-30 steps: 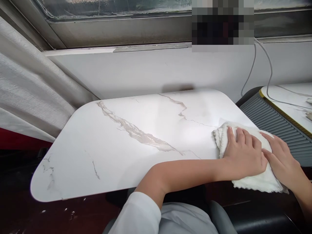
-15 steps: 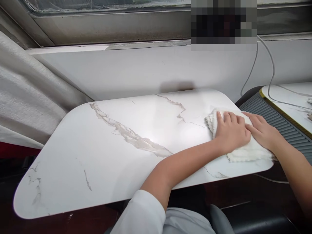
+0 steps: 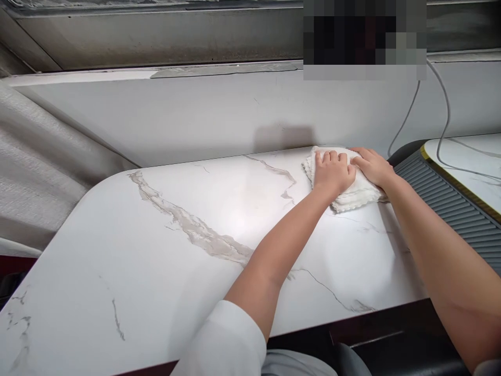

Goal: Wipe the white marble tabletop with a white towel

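A folded white cloth (image 3: 355, 199) with a scalloped edge lies on the far right part of the white marble-patterned tabletop (image 3: 152, 277). My left hand (image 3: 334, 173) presses on its left half, fingers bent over the fabric. Beside it, my right hand (image 3: 373, 166) grips the right side, its thumb close to the left hand's fingers. Both palms face down, so the fabric under them is hidden. The cloth reaches the table's back edge near the wall.
Behind the table runs a white wall (image 3: 188, 120) below a metal window frame (image 3: 176, 44). A pale curtain (image 3: 35, 162) hangs at the left. To the right are a ribbed grey panel (image 3: 450, 193), another marble-patterned top (image 3: 473, 156) and a loose cable (image 3: 446, 109).
Both hands have slid the cloth away from the table's near right corner, toward the back edge and a little left. The view has also shifted slightly.
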### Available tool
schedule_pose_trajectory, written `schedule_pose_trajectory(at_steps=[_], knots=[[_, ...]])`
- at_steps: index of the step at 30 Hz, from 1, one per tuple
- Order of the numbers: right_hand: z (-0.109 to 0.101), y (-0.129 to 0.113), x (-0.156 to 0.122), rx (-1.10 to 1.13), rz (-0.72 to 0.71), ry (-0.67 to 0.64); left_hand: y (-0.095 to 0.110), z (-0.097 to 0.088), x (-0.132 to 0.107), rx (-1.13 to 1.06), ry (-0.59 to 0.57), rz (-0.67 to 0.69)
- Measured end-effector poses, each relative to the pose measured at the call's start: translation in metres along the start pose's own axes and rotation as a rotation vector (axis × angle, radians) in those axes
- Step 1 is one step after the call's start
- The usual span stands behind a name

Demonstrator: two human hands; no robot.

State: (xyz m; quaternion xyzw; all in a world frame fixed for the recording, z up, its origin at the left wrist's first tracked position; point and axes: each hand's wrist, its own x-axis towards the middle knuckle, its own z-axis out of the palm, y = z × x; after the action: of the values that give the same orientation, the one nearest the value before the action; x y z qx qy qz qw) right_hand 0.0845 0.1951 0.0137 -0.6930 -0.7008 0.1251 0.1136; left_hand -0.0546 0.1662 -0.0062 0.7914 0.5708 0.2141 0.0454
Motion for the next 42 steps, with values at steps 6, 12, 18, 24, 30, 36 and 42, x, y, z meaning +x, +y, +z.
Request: schedule_pose_trajectory(at_steps=[6,12,18,24,30,36,42], knots=[[0.005,-0.008,0.027,-0.007,0.003,-0.009,-0.019,-0.001,0.018,-0.008,-0.006,-0.013],[0.014,-0.03,0.047,-0.05,0.005,-0.008,-0.044,-0.005,0.032,-0.004,0.001,-0.04],[0.036,-0.044,0.061,-0.075,-0.057,0.132,-0.066,-0.011,0.031,0.034,0.028,-0.055],[0.044,-0.047,0.05,-0.085,-0.141,0.196,-0.067,-0.017,0.016,0.083,0.039,-0.085],[0.044,-0.04,0.006,-0.07,-0.256,0.162,-0.051,-0.026,-0.027,0.134,0.006,-0.076],[0.038,-0.018,-0.069,-0.073,-0.364,0.189,-0.014,-0.029,-0.09,0.186,0.012,-0.005],[0.031,-0.002,-0.151,-0.069,-0.307,0.176,0.019,-0.039,-0.151,0.164,-0.01,0.155]])
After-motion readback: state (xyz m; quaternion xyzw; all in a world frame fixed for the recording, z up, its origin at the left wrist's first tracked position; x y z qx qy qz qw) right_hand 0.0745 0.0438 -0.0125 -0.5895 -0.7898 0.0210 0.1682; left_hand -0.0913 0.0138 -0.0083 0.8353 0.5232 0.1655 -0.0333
